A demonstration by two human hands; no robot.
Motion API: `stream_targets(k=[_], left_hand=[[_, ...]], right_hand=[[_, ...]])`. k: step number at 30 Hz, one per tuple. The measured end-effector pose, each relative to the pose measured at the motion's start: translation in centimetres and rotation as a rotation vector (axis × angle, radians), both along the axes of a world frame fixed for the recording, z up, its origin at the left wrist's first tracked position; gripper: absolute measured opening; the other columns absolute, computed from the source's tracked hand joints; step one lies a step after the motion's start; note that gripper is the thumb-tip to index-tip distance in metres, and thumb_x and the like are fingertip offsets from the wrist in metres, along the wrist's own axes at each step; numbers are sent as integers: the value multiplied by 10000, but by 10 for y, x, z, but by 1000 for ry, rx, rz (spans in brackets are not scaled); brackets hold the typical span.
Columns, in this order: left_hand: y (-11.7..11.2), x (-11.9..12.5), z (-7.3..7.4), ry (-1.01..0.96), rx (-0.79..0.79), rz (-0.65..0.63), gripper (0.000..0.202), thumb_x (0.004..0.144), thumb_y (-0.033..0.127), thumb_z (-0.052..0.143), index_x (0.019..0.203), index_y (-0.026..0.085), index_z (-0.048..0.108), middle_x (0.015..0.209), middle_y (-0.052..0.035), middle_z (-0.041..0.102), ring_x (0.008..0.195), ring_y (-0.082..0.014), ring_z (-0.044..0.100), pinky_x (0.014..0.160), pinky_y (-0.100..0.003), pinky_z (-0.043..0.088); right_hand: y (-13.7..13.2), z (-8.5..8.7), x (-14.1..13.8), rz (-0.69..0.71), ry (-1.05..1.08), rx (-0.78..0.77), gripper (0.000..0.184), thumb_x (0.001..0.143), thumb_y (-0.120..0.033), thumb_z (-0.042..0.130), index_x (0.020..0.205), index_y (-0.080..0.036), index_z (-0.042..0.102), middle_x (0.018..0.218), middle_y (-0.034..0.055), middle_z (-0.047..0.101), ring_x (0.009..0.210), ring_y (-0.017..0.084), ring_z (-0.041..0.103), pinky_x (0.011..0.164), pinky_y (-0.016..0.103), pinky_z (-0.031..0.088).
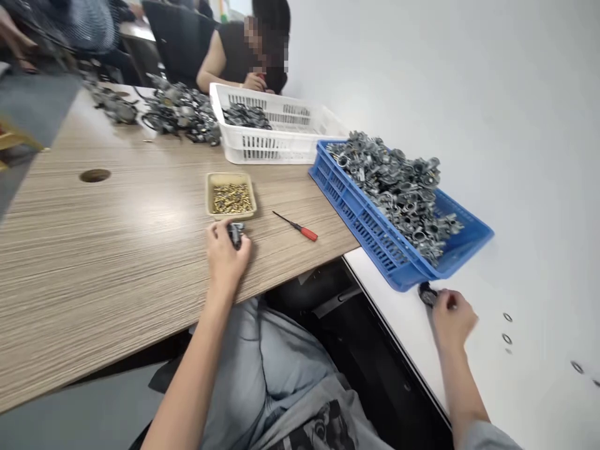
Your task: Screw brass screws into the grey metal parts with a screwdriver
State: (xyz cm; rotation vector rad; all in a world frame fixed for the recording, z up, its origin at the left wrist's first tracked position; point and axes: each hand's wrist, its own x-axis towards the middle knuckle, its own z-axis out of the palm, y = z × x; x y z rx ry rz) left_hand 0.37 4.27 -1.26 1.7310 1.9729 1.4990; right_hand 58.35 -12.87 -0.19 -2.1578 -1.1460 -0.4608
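Note:
My left hand (225, 257) is closed around a small grey metal fitting (235, 234), just in front of the tan tray (209, 194) of brass screws (232, 199). Over the white surface on the right, my right hand (454, 317) has its fingers curled on a dark round part (427, 294), below the near corner of the blue basket (398, 281). Many grey metal fittings (389, 181) are heaped in that basket. Between the tray and the basket lies a screwdriver (307, 233) with a red handle, its tip toward the tray.
A white basket (262, 153) holding dark parts stands behind the blue one. Left of it is a pile of metal and black parts (180, 109). Another person (229, 56) sits across the wooden table (117, 262), which has a round hole (95, 175). Small dark rings (507, 339) dot the white surface.

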Motion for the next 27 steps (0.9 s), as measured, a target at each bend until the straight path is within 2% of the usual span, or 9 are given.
stream_targets(k=[3, 6, 8, 11, 13, 16, 20, 23, 27], left_hand=[[-2, 0, -1, -24, 9, -1, 494, 926, 233, 696, 1410, 226, 597, 1382, -150, 567, 1369, -354, 610, 1251, -563, 510], [-2, 0, -4, -34, 28, -10, 502, 926, 235, 690, 1419, 236, 596, 1416, -155, 572, 1359, -361, 621, 1236, -573, 524], [-1, 0, -6, -39, 36, -13, 509, 924, 235, 688, 1424, 248, 597, 1426, -150, 577, 1346, -359, 631, 1223, -571, 537], [-1, 0, -8, -44, 39, -17, 515, 920, 224, 683, 1427, 264, 598, 1412, -139, 585, 1330, -350, 644, 1204, -558, 551], [-1, 0, -9, -43, 46, -26, 524, 919, 219, 676, 1434, 268, 594, 1409, -138, 587, 1327, -345, 647, 1204, -561, 548], [-1, 0, -9, -47, 63, -47, 512, 923, 211, 660, 1428, 263, 594, 1400, -136, 594, 1338, -337, 645, 1208, -558, 544], [-2, 1, -8, -26, 50, -56, 512, 926, 205, 649, 1431, 260, 594, 1404, -135, 610, 1326, -335, 649, 1196, -563, 551], [-3, 1, -9, -11, 37, -51, 516, 922, 206, 658, 1431, 266, 597, 1396, -129, 616, 1319, -332, 654, 1195, -557, 553], [-2, 0, -11, 6, 44, -55, 533, 930, 200, 654, 1454, 261, 580, 1413, -134, 609, 1345, -326, 646, 1220, -558, 537]], right_hand=[[2, 19, -25, -87, -230, 373, 173, 939, -331, 616, 910, -205, 731, 821, 163, 689, 852, 394, 649, 861, 539, 453], [11, 36, -91, 64, -276, 555, 173, 973, -306, 651, 1016, -185, 766, 873, 182, 707, 852, 390, 659, 828, 541, 508], [28, 38, -151, 381, -199, 519, 168, 1029, -312, 640, 1084, -187, 739, 934, 165, 720, 829, 336, 668, 815, 499, 542], [72, 28, -232, 883, -120, 239, 221, 1076, -346, 645, 1246, -215, 698, 1122, 150, 745, 1052, 339, 705, 987, 508, 559], [112, 14, -265, 1025, -77, 70, 319, 1114, -366, 589, 1392, -222, 646, 1274, 167, 730, 1206, 354, 675, 1078, 531, 540], [171, -8, -284, 1007, -53, -71, 470, 1088, -425, 578, 1491, -185, 609, 1387, 225, 671, 1291, 409, 616, 1097, 582, 523], [224, -26, -289, 983, -41, -224, 348, 1063, -432, 554, 1280, -213, 717, 1252, 197, 703, 1175, 399, 628, 1029, 562, 529], [241, -28, -291, 1074, 92, -183, 315, 1070, -458, 505, 1102, -229, 720, 1131, 175, 728, 1095, 374, 648, 1010, 535, 528], [245, -25, -293, 1263, 479, -186, 507, 1078, -699, 499, 1036, -237, 701, 906, 96, 719, 880, 302, 662, 845, 427, 534]])
